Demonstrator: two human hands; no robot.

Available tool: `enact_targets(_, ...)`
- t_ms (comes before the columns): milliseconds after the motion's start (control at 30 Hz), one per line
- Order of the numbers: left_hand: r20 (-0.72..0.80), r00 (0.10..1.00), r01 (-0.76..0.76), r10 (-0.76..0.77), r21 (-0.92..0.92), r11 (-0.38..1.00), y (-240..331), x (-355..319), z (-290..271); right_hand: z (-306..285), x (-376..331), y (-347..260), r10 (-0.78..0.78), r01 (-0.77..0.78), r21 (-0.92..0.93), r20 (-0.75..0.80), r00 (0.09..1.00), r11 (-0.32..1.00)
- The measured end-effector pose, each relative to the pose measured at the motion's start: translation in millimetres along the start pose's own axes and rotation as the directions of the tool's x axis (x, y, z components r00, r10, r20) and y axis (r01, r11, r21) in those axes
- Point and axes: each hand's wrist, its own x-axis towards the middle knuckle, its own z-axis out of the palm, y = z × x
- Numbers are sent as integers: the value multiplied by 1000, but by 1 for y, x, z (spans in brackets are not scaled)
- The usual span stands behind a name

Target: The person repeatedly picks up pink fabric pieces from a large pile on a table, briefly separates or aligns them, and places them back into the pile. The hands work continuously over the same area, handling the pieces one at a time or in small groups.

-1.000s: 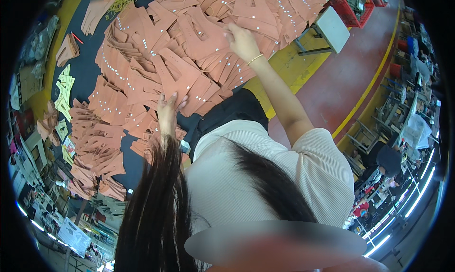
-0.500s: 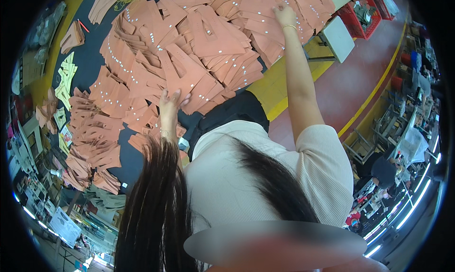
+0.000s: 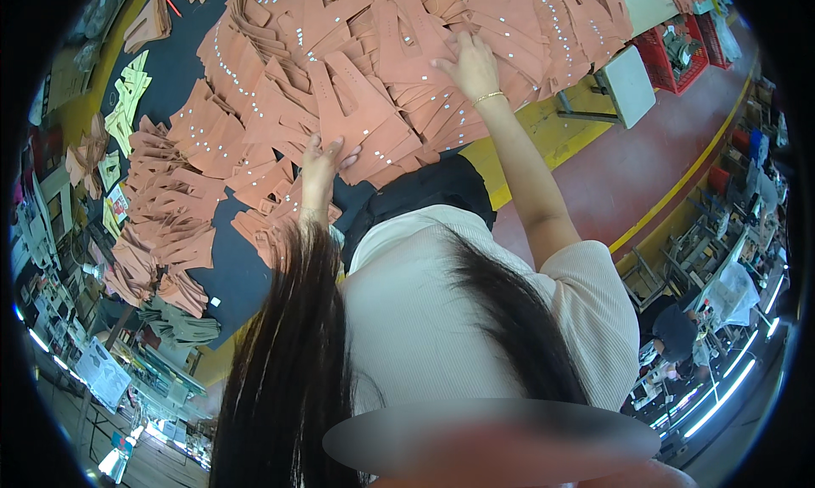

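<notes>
Salmon-coloured cut fabric pieces (image 3: 356, 114), many with slots and small white stickers, lie in overlapping stacks across the dark table (image 3: 233, 276). My left hand (image 3: 323, 167) is at the near edge of a slotted piece, its fingers apart and partly curled beside that edge. No piece shows clearly gripped in it. Farther right, my right hand (image 3: 474, 67), with a thin bracelet at the wrist, reaches over the stacks. Its thumb and fingers are spread, the fingertips on or just above the pieces. Its palm side is hidden.
Yellow-green pieces (image 3: 127, 101) and a red pen (image 3: 172, 5) lie at the left. Bunched salmon pieces (image 3: 174, 216) fill the near-left table. At the right stand a white-topped stool (image 3: 630, 87) and red crates (image 3: 675, 67) beside a yellow-lined walkway. Another person (image 3: 675, 331) sits farther off.
My right hand has come back from the far right of the stacks, nearer and leftward, and its fingers have spread. My left hand stays at the same slotted piece's edge. The view has shifted slightly.
</notes>
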Motion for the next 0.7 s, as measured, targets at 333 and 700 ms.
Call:
enact_targets(333,34,999,-23,23,-9,1000,-6,5,-5,-14,56,33,-43,159,484,-242,969,861)
enact_targets(700,23,1000,-12,13,-42,999,-7,5,-6,3,121,156,-81,-98,-390,-418,905,915)
